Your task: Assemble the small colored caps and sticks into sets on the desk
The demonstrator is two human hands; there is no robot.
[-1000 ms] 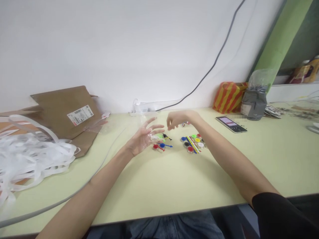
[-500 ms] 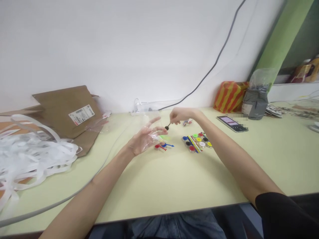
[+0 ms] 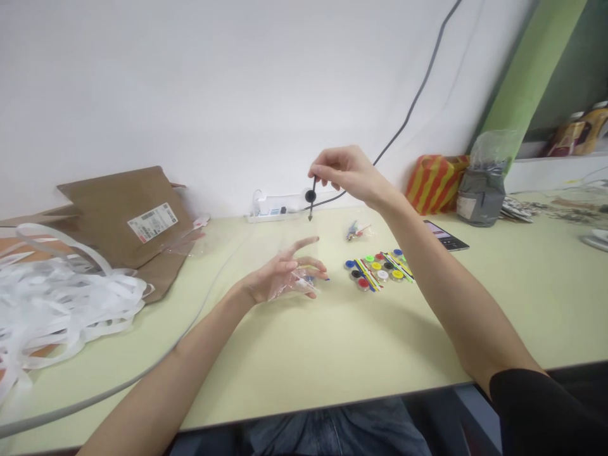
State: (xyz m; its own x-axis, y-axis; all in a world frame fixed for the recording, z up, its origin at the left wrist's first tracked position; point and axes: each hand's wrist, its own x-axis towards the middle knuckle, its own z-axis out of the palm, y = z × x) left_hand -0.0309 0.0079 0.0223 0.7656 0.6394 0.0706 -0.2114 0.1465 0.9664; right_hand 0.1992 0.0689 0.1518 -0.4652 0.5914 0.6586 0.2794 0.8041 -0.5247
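My right hand (image 3: 344,172) is raised above the table and pinches a small black spinning top (image 3: 311,197) by its stem, tip down. My left hand (image 3: 285,273) rests low over the table with fingers spread, a small clear plastic bag (image 3: 291,282) in its palm. Small coloured pieces lie half hidden under its fingertips. To the right, a cluster of small round coloured tops and sticks (image 3: 377,268) lies on the pale green table (image 3: 332,342). A small packet of coloured bits (image 3: 357,231) lies behind the cluster.
A brown paper envelope with a label (image 3: 135,221) and a heap of white plastic strips (image 3: 57,297) fill the left. A white power strip (image 3: 275,208) sits by the wall. A phone (image 3: 446,235), an orange striped bag (image 3: 437,183) and a grey bag (image 3: 484,187) are at the right.
My right hand picked the black top from beside my left hand and lifted it well above the table. My left hand sank a little and stayed spread.
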